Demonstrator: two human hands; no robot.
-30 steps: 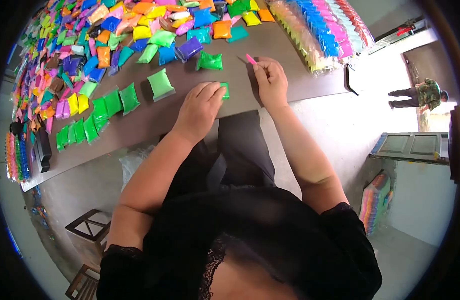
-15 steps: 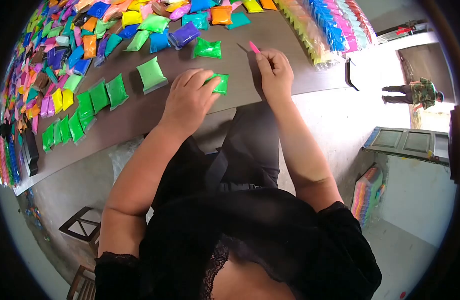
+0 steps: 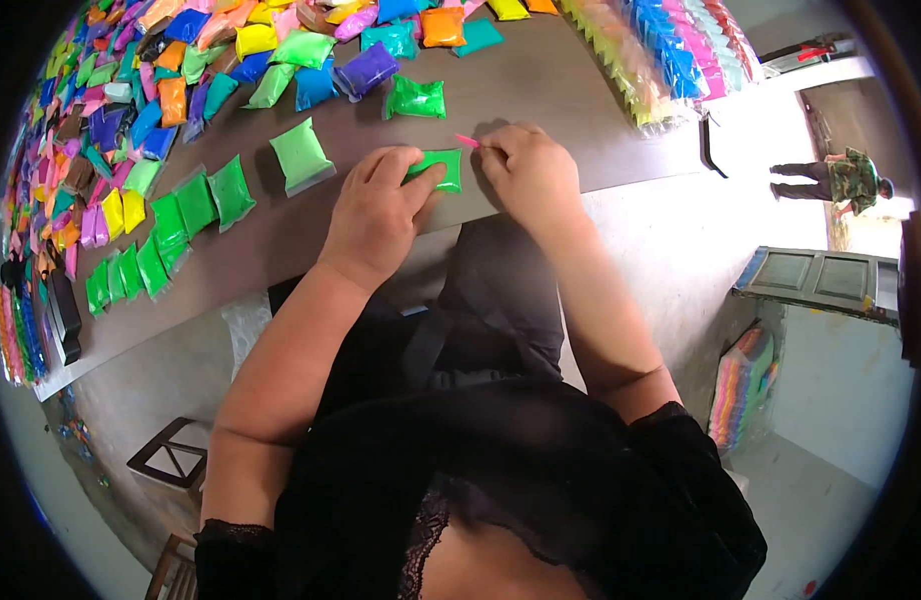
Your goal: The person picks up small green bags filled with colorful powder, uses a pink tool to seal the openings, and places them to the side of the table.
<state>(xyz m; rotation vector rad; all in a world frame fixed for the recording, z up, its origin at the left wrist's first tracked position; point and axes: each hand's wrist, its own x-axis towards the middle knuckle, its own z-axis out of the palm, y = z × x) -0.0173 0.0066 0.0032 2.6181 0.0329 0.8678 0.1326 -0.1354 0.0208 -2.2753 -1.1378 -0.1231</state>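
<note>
My left hand (image 3: 375,212) is closed on the left part of a small bright green packet (image 3: 441,172) at the table's near edge, its fingers and thumb curled over it. My right hand (image 3: 529,172) pinches a slim pink piece (image 3: 468,141) whose pointed end sticks out leftward, close to the packet's upper right corner; its other end is hidden in my fingers. Another green packet (image 3: 417,99) lies just beyond. Left of my left hand are a pale green packet (image 3: 302,156) and a row of green packets (image 3: 195,203).
A heap of packets in many colours (image 3: 111,120) covers the table's left and far side. Rows of clear bagged strips (image 3: 671,60) stand at the far right. A chair (image 3: 169,452) is below left. A person (image 3: 849,182) stands by the doorway at right.
My right hand has moved left and slightly toward me, bringing the pink piece close to the green packet and tilting it flatter. My left hand stays on the packet.
</note>
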